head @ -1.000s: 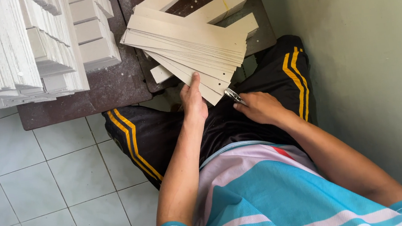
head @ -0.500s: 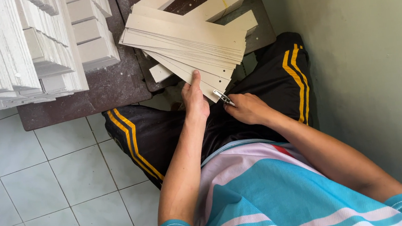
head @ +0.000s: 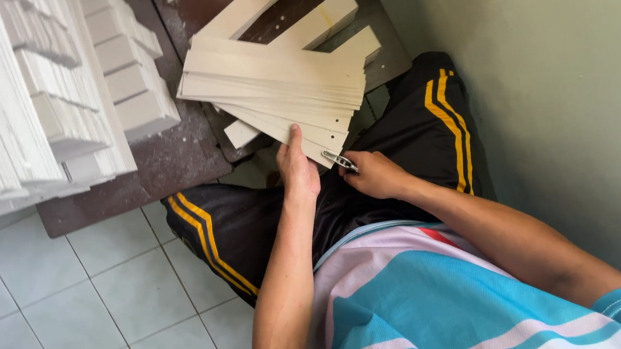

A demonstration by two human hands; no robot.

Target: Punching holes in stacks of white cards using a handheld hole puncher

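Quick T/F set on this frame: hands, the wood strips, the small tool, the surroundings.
1. The left hand grips the fanned stack of pale strips at its near end. True.
2. The right hand is empty. False: it holds a small metal tool at the stack's near corner.
3. The strips rest over a dark wooden table. True.
4. The floor is carpet. False: it is pale tiled floor.
5. Stacks of white blocks sit at the left. True.
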